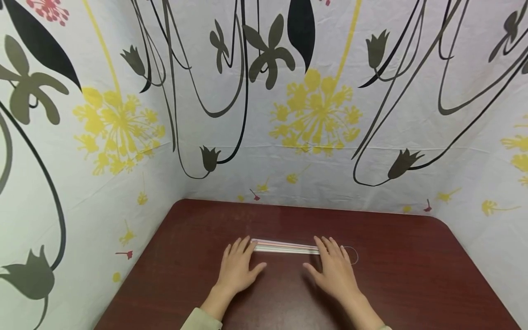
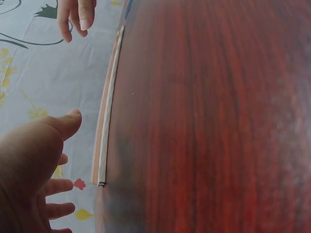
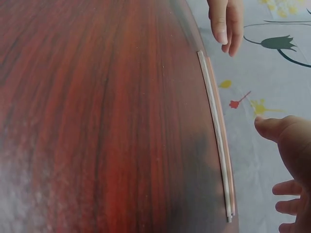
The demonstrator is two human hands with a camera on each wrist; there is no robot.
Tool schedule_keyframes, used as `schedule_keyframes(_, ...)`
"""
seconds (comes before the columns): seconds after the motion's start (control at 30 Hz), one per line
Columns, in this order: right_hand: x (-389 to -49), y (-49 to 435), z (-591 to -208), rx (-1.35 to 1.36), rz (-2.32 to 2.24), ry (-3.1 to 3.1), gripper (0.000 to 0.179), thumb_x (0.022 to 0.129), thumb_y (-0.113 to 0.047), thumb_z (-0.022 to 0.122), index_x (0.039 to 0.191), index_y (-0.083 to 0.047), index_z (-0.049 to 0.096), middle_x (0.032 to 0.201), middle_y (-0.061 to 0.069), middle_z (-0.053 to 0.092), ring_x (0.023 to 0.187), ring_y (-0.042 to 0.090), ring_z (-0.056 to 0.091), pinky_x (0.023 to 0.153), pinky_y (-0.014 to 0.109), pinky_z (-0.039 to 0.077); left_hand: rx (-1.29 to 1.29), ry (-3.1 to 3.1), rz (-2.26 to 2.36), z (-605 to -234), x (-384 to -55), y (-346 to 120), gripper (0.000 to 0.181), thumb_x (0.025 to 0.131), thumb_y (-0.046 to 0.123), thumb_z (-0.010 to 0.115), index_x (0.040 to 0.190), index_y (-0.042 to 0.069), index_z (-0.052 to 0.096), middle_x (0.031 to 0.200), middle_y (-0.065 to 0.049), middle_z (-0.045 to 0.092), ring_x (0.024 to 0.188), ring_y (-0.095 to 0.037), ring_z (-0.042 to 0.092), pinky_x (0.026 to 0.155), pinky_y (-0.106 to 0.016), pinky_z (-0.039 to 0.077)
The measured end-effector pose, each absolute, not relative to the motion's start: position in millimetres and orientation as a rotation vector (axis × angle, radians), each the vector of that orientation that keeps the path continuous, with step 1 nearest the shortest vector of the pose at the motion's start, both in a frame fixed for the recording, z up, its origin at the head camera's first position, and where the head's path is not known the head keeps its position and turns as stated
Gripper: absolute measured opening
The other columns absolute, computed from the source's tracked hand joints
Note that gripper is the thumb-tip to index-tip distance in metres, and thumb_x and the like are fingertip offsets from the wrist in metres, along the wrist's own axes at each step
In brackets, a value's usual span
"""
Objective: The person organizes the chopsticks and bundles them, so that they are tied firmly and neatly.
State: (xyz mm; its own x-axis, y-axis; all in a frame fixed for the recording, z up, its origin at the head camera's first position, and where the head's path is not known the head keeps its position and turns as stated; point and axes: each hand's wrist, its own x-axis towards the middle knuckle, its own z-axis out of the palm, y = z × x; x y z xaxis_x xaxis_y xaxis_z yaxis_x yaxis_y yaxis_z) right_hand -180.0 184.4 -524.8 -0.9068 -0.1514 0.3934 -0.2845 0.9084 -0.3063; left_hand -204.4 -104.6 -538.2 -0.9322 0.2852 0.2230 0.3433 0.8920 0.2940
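Head view | left hand (image 1: 240, 268) and right hand (image 1: 336, 270) hover, fingers (image 1: 321, 246) spread, gripping nothing | thin sticks (image 1: 286, 247) span between them on the surface (image 1: 288, 298) | seemingly mid-reach; lifting calls for pinched ends

Bare tabletop (image 1: 280, 293) is running between the left hand (image 1: 238, 271) and the right hand (image 1: 336, 271). Thin strips (image 1: 285, 248) are barring the far end, spanning from hand to hand. A loop (image 1: 357, 255) is lying just beside the right hand. Patterned cloth (image 1: 255, 160) is walling the back and 2 sides, leaving bare wood beyond the strips.
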Motion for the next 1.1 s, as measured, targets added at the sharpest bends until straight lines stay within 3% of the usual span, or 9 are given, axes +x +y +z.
schedule_keyframes(0.8, -196.7, 174.9, -540.6, 0.393, 0.477, -2.757, 0.074, 0.085, -0.038, 0.079, 0.144, -0.003, 0.052, 0.141, 0.024, 0.054, 0.135, 0.045, 0.046, 0.108, 0.065, 0.035, -0.525, -2.857, -0.455, -547.3, -216.2, -100.0, 0.06, 0.095, 0.046, 0.066, 0.146, 0.016, 0.053, 0.152, -0.015, 0.046, 0.141, -0.04, 0.041, 0.112, -0.061, 0.031)
schedule_keyframes(1.1, -205.4, 172.6, -547.6, 0.414, 0.443, -2.778, 0.07, 0.086, -0.035, 0.079, 0.144, -0.004, 0.052, 0.141, 0.025, 0.053, 0.133, 0.045, 0.047, 0.106, 0.064, 0.037, -0.549, -2.871, -0.41, -551.5, -221.7, -97.0, 0.055, 0.096, 0.04, 0.066, 0.144, 0.015, 0.055, 0.153, -0.015, 0.046, 0.144, -0.04, 0.036, 0.113, -0.06, 0.031)
